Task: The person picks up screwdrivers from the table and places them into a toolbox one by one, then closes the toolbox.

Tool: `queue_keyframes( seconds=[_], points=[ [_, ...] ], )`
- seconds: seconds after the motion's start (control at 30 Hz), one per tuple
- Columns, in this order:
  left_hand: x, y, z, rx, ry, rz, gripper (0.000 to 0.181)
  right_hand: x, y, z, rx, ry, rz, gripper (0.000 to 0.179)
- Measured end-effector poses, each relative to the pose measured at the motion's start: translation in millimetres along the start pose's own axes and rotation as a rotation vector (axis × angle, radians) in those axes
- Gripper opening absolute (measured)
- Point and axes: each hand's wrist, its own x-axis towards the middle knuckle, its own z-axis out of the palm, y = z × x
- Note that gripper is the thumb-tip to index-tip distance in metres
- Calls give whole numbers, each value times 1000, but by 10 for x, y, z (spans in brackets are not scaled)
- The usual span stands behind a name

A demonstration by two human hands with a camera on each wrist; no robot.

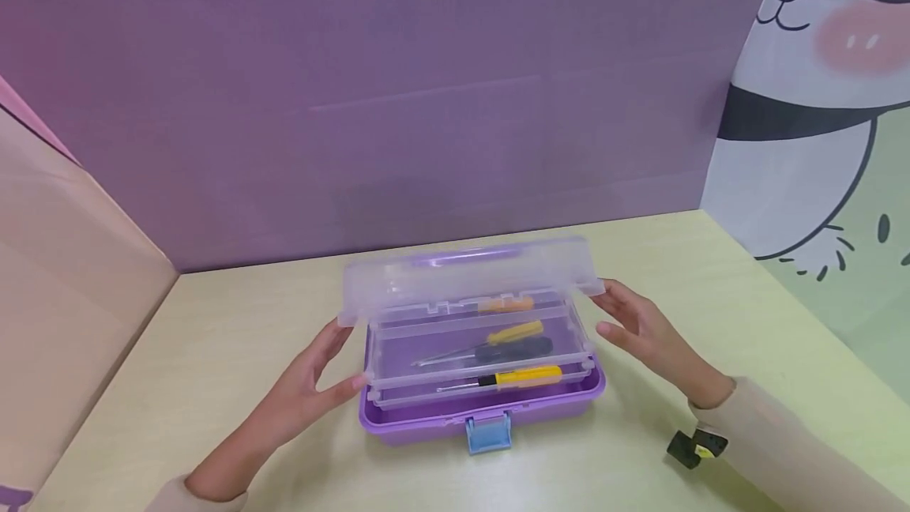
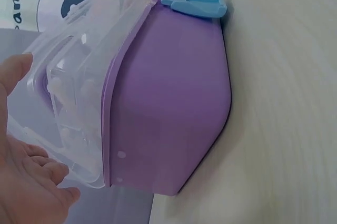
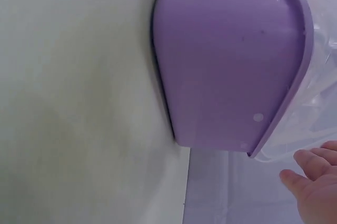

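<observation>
A purple toolbox (image 1: 426, 427) has its clear lid (image 1: 469, 275) raised and tilted back above the clear trays (image 1: 405, 350). Several screwdrivers lie inside: a bright yellow-handled screwdriver (image 1: 529, 375) at the front, a dark-handled screwdriver (image 1: 515, 350) and another yellow one (image 1: 515, 332) behind it. My left hand (image 1: 306, 393) is at the left end, fingertips right at the lid's corner, thumb apart by the tray's edge. At the opposite end, my right hand (image 1: 650, 330) has its fingers at the lid's right corner and its thumb spread away. Both hands' fingers are loosely bent.
A light blue latch (image 1: 489, 433) hangs down at the box's front. The box stands on a pale wooden table (image 1: 249, 322). Behind rises a purple backdrop (image 1: 426, 101), with a panda-print panel (image 1: 796, 164) on the right. A small black device (image 1: 697, 447) is at my right sleeve.
</observation>
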Motion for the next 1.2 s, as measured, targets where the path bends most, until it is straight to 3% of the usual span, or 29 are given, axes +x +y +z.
queue_keyframes(
  seconds=[0.17,0.33,0.47,0.77,1.0,1.2],
  points=[
    [-43,0,32,-42,-9,5,78,-77,-10,28,-47,-3,-26,52],
    [-83,-12,91,-26,-11,0,82,-141,25,105,-39,-40,-88,57],
    [-102,-11,135,-6,13,15,84,-149,38,156,-22,-31,-91,56],
    [-162,14,239,284,107,29,86,-186,-71,216,-198,70,34,48],
    [-175,50,258,342,163,29,79,-203,-136,186,-394,36,130,61],
    [-196,30,272,347,178,-16,79,-235,-147,194,-389,-17,152,78]
  ],
)
